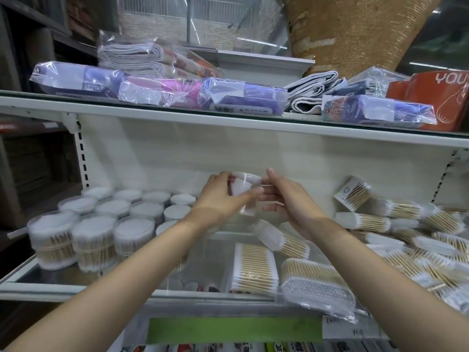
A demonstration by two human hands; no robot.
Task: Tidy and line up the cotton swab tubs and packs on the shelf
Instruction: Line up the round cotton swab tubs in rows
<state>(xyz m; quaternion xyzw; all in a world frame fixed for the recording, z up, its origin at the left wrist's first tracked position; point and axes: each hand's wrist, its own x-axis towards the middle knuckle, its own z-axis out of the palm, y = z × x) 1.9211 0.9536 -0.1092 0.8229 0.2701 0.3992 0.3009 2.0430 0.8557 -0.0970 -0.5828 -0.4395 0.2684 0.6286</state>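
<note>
A clear round tub of cotton swabs is held up above the middle of the glass shelf. My left hand grips it from the left, fingers curled round its side. My right hand touches its right side with fingers mostly straight. Several upright round tubs stand in rows on the shelf's left. Flat packs of wooden swabs lie below my hands, and a loose heap of packs fills the right.
The upper shelf carries wrapped purple and pink packs, folded cloths and a red box. A green price strip runs along the shelf's front edge. A white slotted upright stands at the left.
</note>
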